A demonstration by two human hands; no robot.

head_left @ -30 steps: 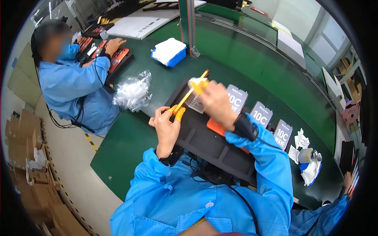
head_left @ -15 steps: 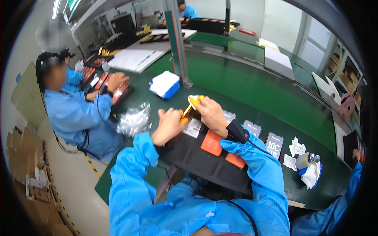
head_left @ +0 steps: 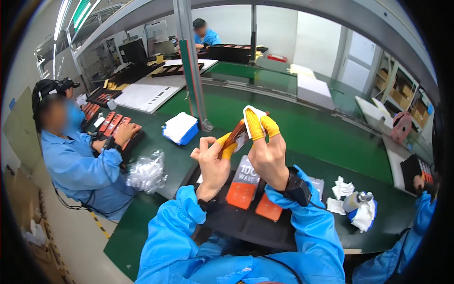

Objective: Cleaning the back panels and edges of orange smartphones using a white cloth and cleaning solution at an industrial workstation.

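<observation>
Phone (head_left: 231, 136) held tilted above black tray (head_left: 227, 226); left hand (head_left: 213, 163) pinches its lower end, right hand (head_left: 268, 154) closes white cloth (head_left: 246, 116) about the upper end. Judged light, stiff, rather slick, with faces likely to scratch or crack; best gripped by the side edges, clear of the flats.

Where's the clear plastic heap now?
At left in the head view, the clear plastic heap lies on the green table, between the left hand and a co-worker.
</observation>
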